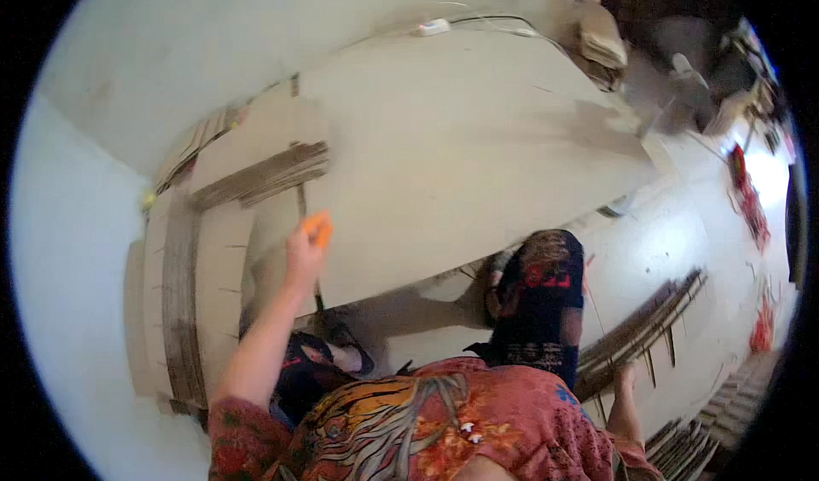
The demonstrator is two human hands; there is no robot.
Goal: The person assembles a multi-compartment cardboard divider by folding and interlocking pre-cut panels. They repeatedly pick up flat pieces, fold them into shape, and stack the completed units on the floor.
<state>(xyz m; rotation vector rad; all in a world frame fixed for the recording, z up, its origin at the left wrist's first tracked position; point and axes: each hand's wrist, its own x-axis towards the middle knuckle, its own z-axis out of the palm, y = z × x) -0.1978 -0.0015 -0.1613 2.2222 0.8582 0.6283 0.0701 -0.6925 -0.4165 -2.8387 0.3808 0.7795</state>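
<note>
My left hand (302, 255) is closed around a small orange object (317, 228), blurred so that I cannot make out its kind. It hovers over the left part of a wide pale tabletop (461, 157), near a stack of flattened brown cardboard (269, 172) lying there. Low on the right, my right hand (625, 380) touches the near edge of a slanted bundle of flat brown cardboard (640, 323) with strips jutting from its side. The fingers of that hand are mostly hidden against the bundle.
More cardboard (181, 302) is piled at the left beside the wall. A white power strip (433, 27) with a cable lies along the back edge. Red cords (749, 204) lie on the right floor, and further stacked cardboard (682, 451) sits at the lower right.
</note>
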